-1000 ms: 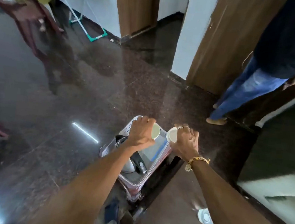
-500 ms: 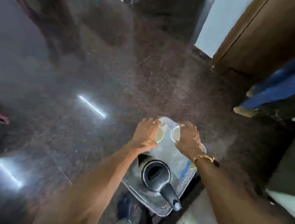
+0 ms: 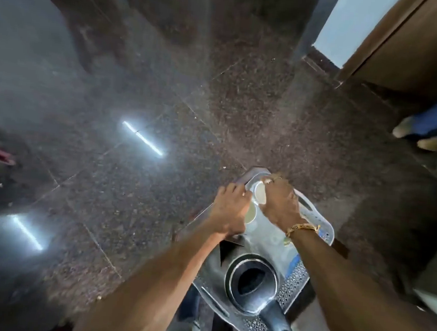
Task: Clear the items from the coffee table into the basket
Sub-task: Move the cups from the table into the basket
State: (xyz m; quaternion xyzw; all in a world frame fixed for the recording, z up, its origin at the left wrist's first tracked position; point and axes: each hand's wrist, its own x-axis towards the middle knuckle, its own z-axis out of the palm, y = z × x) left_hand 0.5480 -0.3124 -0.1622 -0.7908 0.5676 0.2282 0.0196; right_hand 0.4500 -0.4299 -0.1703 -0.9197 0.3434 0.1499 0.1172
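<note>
A pale perforated plastic basket (image 3: 323, 227) sits low in front of me on the dark floor. An electric kettle (image 3: 252, 281) with a black handle fills its near half. My left hand (image 3: 230, 210) grips a small pale cup (image 3: 250, 214) down inside the basket's far end. My right hand (image 3: 279, 201) holds a second white cup (image 3: 260, 194) just beyond it, also inside the basket. The two cups are almost touching. My fingers hide most of each cup.
Polished dark stone floor (image 3: 131, 184) surrounds the basket and reflects ceiling lights. A person's feet in blue trousers (image 3: 426, 133) stand at the far right beside a wooden door (image 3: 420, 45). Dark objects lie below the basket at the bottom edge.
Both hands have gone down with their cups from above the basket into its far end. The view has tilted downward, so the kettle now appears from straight above.
</note>
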